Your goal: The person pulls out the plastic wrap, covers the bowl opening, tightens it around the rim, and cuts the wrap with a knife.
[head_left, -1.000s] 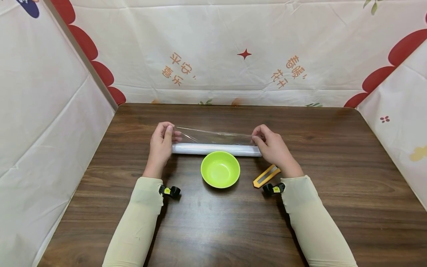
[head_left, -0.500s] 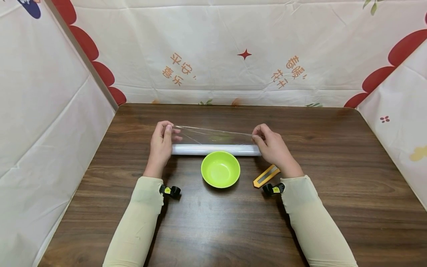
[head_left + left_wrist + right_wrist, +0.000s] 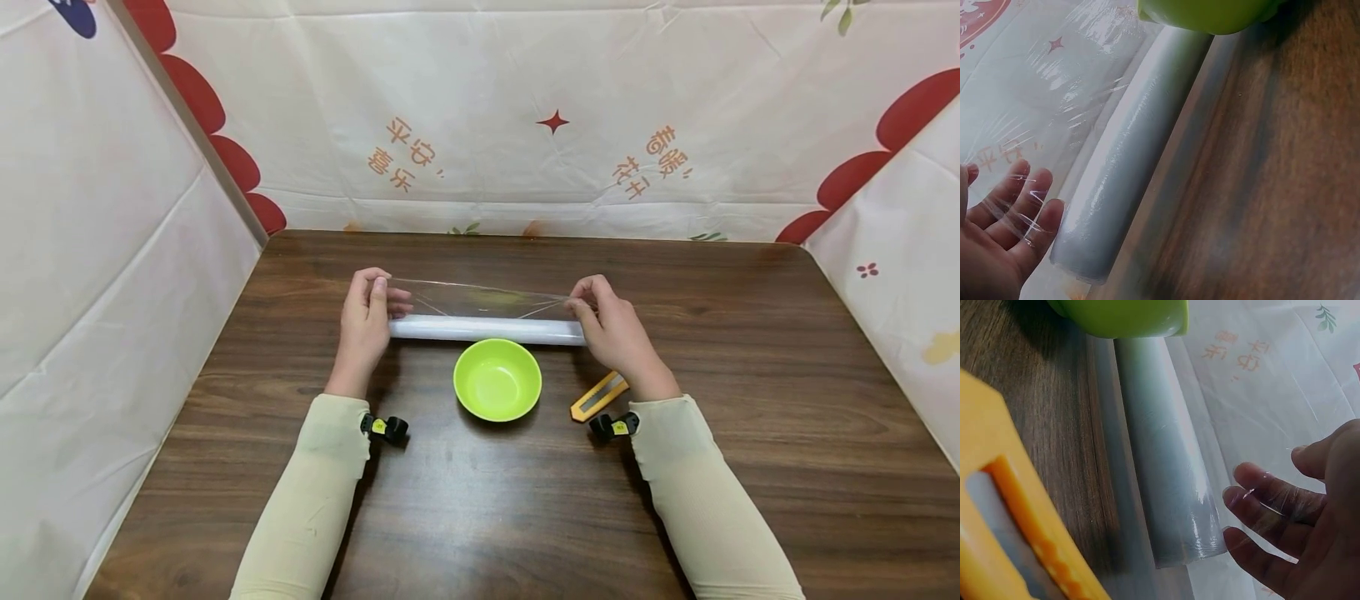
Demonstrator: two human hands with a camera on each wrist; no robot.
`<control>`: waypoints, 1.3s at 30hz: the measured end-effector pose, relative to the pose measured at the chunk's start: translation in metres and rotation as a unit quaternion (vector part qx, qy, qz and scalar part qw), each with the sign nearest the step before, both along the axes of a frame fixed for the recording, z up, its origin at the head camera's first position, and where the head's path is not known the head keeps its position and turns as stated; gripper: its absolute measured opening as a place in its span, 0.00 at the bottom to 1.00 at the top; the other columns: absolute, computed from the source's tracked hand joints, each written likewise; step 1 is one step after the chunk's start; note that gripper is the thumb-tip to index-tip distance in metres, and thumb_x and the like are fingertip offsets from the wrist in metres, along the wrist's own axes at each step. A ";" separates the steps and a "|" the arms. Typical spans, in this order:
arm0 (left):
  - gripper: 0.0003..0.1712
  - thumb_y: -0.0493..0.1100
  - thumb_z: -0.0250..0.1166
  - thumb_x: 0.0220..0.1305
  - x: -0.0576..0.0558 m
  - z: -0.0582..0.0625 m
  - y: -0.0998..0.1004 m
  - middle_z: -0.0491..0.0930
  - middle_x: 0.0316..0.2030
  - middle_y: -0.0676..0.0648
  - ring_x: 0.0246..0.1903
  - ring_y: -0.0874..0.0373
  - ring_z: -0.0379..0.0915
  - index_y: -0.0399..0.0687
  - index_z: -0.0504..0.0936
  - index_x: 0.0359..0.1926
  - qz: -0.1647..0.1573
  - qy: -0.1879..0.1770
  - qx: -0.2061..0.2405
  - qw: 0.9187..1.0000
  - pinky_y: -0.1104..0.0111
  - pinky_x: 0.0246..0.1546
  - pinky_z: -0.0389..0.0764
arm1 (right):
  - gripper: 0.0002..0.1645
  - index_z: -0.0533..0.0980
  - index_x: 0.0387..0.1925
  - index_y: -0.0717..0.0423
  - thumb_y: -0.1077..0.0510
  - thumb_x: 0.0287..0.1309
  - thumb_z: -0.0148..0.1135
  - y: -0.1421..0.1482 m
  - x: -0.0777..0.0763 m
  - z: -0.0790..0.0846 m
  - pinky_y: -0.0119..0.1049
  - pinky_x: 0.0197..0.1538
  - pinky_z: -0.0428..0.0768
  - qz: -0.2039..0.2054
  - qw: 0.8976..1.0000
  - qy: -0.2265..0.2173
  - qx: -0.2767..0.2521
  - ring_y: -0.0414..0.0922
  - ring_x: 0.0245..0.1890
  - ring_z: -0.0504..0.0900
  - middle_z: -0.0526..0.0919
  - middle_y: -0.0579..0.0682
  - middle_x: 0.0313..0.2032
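A roll of plastic wrap [image 3: 487,329] lies crosswise on the table, just behind a lime-green bowl [image 3: 497,381]. Clear film [image 3: 480,297] rises from it, stretched between both hands. My left hand [image 3: 367,317] pinches the film's left corner between thumb and forefinger; in the left wrist view its other fingers [image 3: 1035,215] spread behind the film beside the roll's end. With thumb and forefinger, my right hand [image 3: 609,321] pinches the right corner, its remaining fingers [image 3: 1272,512] close to the roll's other end. The film's upper edge slants slightly down toward the right.
A yellow utility knife [image 3: 600,396] lies right of the bowl, close to the right wrist, and looms large in the right wrist view. The brown wooden table [image 3: 480,517] ends at a white printed cloth [image 3: 480,125] at the back, with cloth on both sides.
The hands and the film's edge have risen slightly away from the body, and the roll has shifted a little toward the back. The film looks more spread. Bowl and knife stay put.
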State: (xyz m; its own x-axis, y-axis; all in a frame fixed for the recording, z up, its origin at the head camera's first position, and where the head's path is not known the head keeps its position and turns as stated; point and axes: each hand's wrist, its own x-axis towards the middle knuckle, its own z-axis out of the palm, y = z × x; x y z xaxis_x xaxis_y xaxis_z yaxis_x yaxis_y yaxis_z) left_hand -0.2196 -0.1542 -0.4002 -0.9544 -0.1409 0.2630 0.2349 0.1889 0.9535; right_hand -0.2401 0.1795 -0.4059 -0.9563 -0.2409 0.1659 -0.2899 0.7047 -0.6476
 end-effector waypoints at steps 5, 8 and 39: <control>0.17 0.46 0.40 0.71 0.001 0.003 0.000 0.80 0.36 0.31 0.35 0.38 0.79 0.37 0.64 0.49 0.002 -0.007 -0.012 1.000 0.51 0.39 0.79 | 0.12 0.62 0.45 0.45 0.45 0.67 0.38 -0.001 0.001 0.001 0.39 0.37 0.73 -0.003 1.000 0.000 0.009 0.44 0.41 0.79 0.81 0.44 0.39; 0.17 0.47 0.40 0.71 0.002 0.005 0.000 0.81 0.37 0.32 0.35 0.40 0.80 0.38 0.65 0.50 0.007 -0.018 -0.022 1.000 0.52 0.40 0.79 | 0.14 0.62 0.45 0.45 0.44 0.67 0.37 -0.002 0.000 0.000 0.38 0.33 0.72 -0.008 1.000 0.009 0.014 0.44 0.38 0.78 0.81 0.43 0.38; 0.31 0.61 0.40 0.67 -0.015 -0.024 -0.005 0.83 0.32 0.37 0.30 0.47 0.82 0.37 0.73 0.33 0.020 -0.065 0.025 0.997 0.61 0.32 0.81 | 0.21 0.72 0.43 0.46 0.40 0.66 0.36 -0.006 0.003 -0.001 0.43 0.41 0.75 -0.032 0.999 0.000 0.024 0.46 0.39 0.77 0.80 0.47 0.40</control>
State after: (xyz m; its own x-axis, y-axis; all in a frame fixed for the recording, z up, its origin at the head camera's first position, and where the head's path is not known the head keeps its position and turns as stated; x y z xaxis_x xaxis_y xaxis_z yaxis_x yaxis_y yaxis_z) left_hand -0.2345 -0.1594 -0.4242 -0.9731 -0.1902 0.1297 0.1024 0.1470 0.9838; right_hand -0.2374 0.1732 -0.4069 -0.9700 -0.1867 0.1559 -0.2432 0.7528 -0.6117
